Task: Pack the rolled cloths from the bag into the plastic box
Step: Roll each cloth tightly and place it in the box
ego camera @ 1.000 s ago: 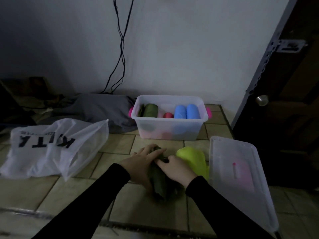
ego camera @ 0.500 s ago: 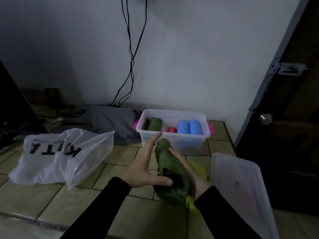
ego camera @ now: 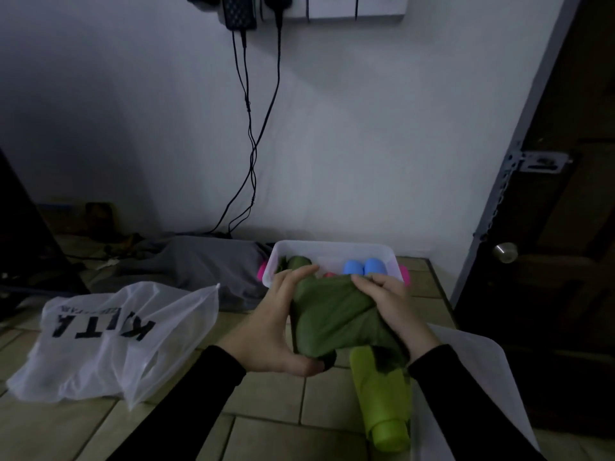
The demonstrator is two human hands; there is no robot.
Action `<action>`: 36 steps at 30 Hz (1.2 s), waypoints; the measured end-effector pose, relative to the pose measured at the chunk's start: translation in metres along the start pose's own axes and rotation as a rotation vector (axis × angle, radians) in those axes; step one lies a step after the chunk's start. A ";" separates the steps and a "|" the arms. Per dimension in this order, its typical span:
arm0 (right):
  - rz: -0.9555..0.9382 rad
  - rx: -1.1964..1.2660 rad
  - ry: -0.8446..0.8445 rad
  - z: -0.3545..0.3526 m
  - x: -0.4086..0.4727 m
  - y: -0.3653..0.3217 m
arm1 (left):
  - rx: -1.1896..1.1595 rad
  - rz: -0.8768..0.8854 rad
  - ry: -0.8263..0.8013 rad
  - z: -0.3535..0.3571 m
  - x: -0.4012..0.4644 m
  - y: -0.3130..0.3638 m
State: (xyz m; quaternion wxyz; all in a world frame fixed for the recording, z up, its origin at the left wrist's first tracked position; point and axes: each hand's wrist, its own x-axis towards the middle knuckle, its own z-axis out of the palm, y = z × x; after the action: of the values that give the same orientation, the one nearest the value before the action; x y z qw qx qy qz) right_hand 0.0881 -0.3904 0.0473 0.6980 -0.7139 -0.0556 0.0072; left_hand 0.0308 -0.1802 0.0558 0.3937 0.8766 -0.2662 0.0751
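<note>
bag (ego camera: 109,341): lying on the floor tiles, far left
left hand (ego camera: 276,331): gripping the dark green cloth (ego camera: 332,317), thumb under its near end
right hand (ego camera: 392,307): gripping the same cloth, just in front of the box (ego camera: 332,249)
lime roll (ego camera: 382,397): lying on the floor beneath

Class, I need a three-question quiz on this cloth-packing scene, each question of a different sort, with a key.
1. True or false: both hands grip the dark green cloth.
2. Which colour are the two rolls at the right of the plastic box? A red B blue C yellow
3. Fill in: the lime green roll lies on the ____.

Key: 1 true: left hand, right hand. 2 B: blue rolls. 3 floor.
</note>
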 end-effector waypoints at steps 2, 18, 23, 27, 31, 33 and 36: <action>-0.175 -0.279 0.036 -0.011 0.014 -0.001 | 0.174 0.045 -0.021 -0.008 0.002 -0.005; -0.072 -0.664 0.056 0.012 0.061 -0.001 | 0.290 0.171 -0.036 -0.063 0.024 -0.024; -0.202 -0.328 0.290 0.027 0.042 -0.034 | 0.249 0.089 0.038 -0.078 0.023 -0.037; -0.451 -0.562 0.225 0.096 -0.019 -0.074 | 0.345 0.103 0.121 -0.081 0.030 -0.039; -0.426 -0.750 0.040 0.160 -0.031 -0.059 | 0.433 0.192 0.165 -0.079 0.036 -0.037; -0.380 -0.707 0.103 0.164 -0.025 -0.059 | 0.448 0.260 0.194 -0.082 0.034 -0.037; -0.277 -0.653 0.139 0.160 -0.021 -0.058 | 0.433 0.337 0.132 -0.089 0.032 -0.036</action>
State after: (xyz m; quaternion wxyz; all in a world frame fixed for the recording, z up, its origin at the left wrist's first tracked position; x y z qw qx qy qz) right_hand 0.0491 -0.2317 0.0997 0.4296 -0.8837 -0.1034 -0.1543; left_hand 0.0835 -0.1082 0.1037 0.1957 0.8770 -0.3596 0.2517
